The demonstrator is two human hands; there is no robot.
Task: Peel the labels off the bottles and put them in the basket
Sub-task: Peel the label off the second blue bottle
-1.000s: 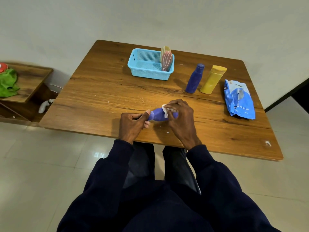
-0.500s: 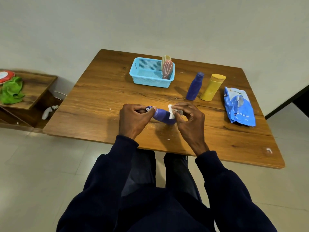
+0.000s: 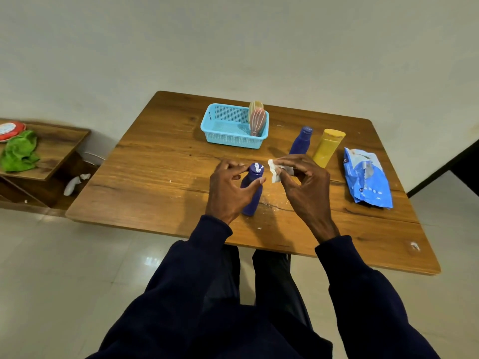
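Observation:
A purple bottle [image 3: 252, 193] stands upright near the table's front edge, a white scrap stuck to its cap. My left hand [image 3: 228, 189] curls round its body. Just to the right, my right hand [image 3: 303, 187] pinches a crumpled white label [image 3: 275, 171], clear of the bottle. A light blue basket [image 3: 228, 137] sits at the back of the table with two peeled labels [image 3: 257, 119] leaning in its right end. Another purple bottle [image 3: 300, 141] and a yellow bottle [image 3: 327, 146] stand behind my right hand.
A crumpled blue plastic bag [image 3: 368, 177] lies at the table's right side. White paper crumbs dot the wooden table [image 3: 155, 172] around the bottle. A low wooden shelf [image 3: 51, 151] at the left holds a green cloth [image 3: 19, 152].
The bottle went from lying across my hands to standing upright on the table. My right hand pulled the white label off and away to the right. The camera view rose slightly.

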